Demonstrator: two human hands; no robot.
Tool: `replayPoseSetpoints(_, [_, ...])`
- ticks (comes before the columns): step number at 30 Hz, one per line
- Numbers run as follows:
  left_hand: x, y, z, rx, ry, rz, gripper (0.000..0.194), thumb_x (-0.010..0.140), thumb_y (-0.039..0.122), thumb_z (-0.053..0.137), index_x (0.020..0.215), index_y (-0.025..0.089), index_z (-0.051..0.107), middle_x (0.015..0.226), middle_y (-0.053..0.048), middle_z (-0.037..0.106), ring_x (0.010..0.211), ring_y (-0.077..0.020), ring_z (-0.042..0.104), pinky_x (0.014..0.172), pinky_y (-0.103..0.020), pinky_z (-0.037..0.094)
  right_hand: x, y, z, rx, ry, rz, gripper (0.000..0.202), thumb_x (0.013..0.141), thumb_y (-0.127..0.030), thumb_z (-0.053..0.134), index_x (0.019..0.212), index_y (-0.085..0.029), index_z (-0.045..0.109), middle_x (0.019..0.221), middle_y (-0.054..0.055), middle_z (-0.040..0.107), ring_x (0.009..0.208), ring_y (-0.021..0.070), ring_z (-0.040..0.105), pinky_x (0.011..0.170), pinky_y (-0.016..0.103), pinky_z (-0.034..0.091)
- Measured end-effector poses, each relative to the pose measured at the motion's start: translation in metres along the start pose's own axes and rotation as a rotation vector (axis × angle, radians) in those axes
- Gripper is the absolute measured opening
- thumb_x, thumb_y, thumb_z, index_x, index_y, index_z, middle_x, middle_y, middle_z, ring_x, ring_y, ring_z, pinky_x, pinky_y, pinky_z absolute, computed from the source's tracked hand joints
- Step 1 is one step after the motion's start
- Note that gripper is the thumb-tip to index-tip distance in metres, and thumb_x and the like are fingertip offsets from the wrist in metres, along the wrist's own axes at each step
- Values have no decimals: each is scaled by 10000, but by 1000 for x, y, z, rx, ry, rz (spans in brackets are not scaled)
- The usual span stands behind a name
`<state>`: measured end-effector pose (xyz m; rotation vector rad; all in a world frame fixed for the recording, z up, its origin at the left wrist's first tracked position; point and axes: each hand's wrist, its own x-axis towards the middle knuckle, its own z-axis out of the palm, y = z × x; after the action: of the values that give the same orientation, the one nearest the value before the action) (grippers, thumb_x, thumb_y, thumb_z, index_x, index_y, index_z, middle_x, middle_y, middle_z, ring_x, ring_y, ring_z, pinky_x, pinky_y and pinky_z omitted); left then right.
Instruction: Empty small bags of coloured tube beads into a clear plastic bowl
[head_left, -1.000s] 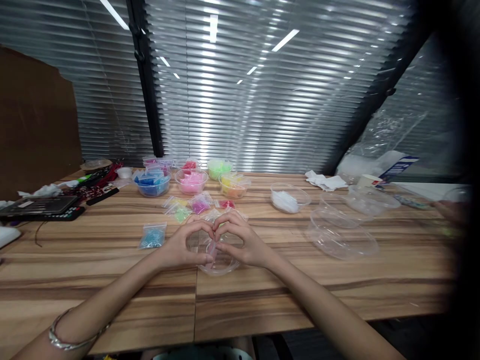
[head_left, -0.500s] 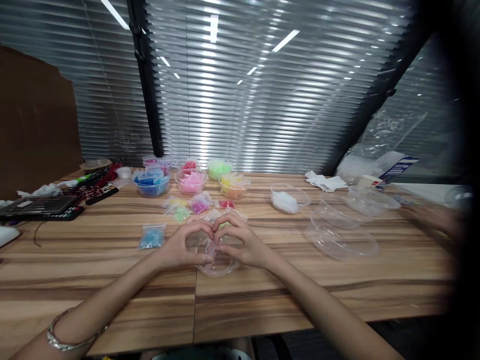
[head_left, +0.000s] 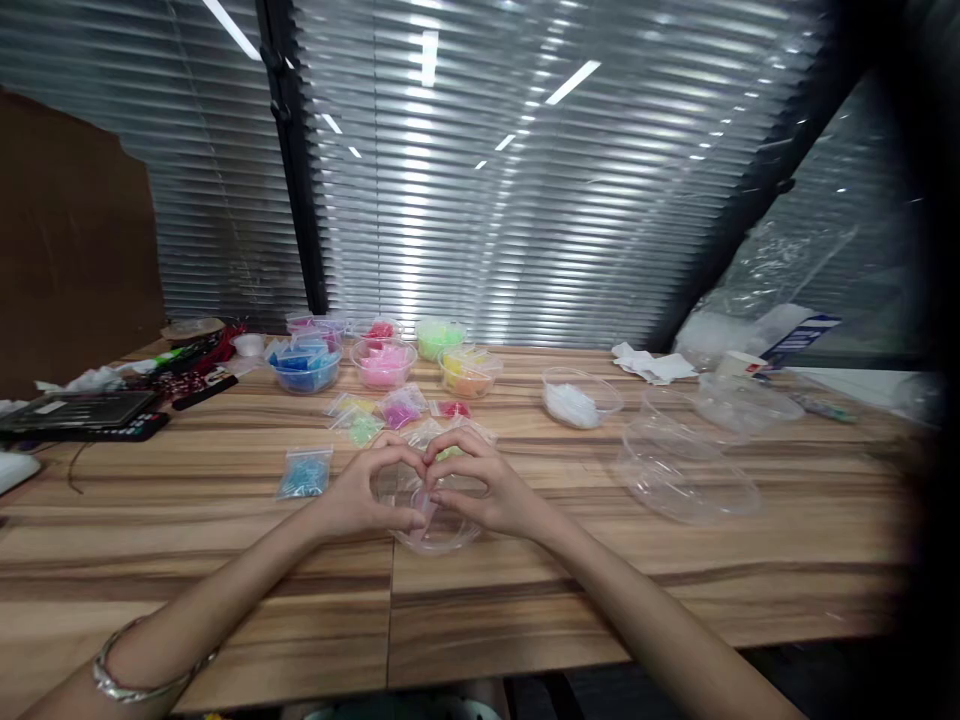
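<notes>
My left hand (head_left: 358, 494) and my right hand (head_left: 482, 486) meet fingertip to fingertip over a small clear plastic bowl (head_left: 435, 535) on the wooden table (head_left: 525, 590). Between the pinched fingers is a small clear bag (head_left: 424, 494), gripped by both hands; its contents are too small to make out. A silver bracelet (head_left: 135, 685) circles my left wrist. Just beyond my fingers lie several little zip bags of coloured beads, among them a blue one (head_left: 305, 472), a green one (head_left: 363, 427) and a magenta one (head_left: 400, 405).
Bowls of blue (head_left: 304, 368), pink (head_left: 383, 362), green (head_left: 439, 337) and orange-yellow (head_left: 469, 372) beads stand at the back, with a bowl of white ones (head_left: 580, 396). Large clear containers (head_left: 686, 480) sit right. Remotes (head_left: 82, 420) and cords lie left. Blinds cover the window behind.
My hands have stayed almost still over the bowl. A co-worker's hand that reached in at the far right edge half a second ago is gone from view.
</notes>
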<state>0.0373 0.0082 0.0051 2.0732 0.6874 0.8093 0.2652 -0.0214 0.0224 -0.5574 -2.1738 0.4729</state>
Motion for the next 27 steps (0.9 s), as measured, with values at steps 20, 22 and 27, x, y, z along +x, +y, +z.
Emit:
replayPoseSetpoints(20, [5, -9, 0, -139, 38, 166, 202, 919, 358, 643, 1084, 254, 695, 1246, -68, 595, 1239, -263, 497, 1087, -396, 327, -3, 4, 8, 52, 135, 43, 89, 875, -150, 674, 873, -213, 738, 1028, 65, 547, 1043, 202, 568, 932, 363, 451])
replayPoseSetpoints(22, [6, -9, 1, -151, 41, 178, 176, 913, 329, 658, 1065, 264, 718, 1249, -67, 591, 1245, -262, 495, 1090, -399, 328, -3, 6, 9, 64, 163, 57, 113, 869, -143, 679, 885, -223, 756, 1030, 63, 532, 1044, 202, 562, 935, 365, 446])
replayPoseSetpoints(27, [6, -13, 2, -170, 50, 173, 155, 900, 280, 680, 1046, 264, 731, 1188, -73, 606, 1181, -251, 540, 1064, -411, 350, -4, 9, 11, 105, 185, 94, 128, 849, -145, 705, 886, -242, 779, 890, 30, 515, 879, 166, 563, 801, 311, 474])
